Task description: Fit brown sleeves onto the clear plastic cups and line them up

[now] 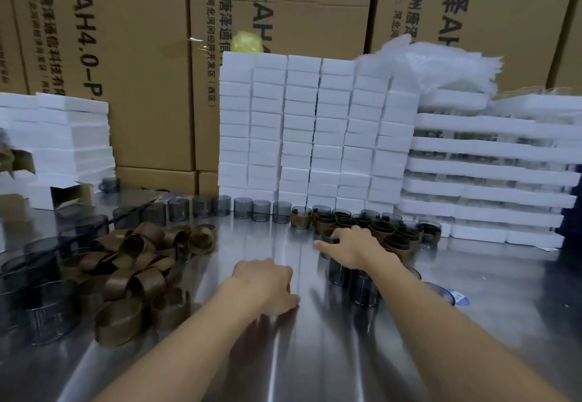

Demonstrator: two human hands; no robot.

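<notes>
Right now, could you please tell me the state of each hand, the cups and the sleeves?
Left hand: resting on the table, holding nothing.
Right hand: gripping a cup beside the sleeved group.
Sleeved cups: upright, clustered.
Bare cups: upright, in a row, unsleeved.
Loose sleeves: heaped, not fitted.

Sleeves (138, 263) left (cups (371, 228) right)

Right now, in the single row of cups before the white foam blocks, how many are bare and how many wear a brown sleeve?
Bare cups: 8 (leftmost blurred)
Sleeved cups: 1, at the right end
Total: 9
The crowded cluster further right is not counted.
</notes>
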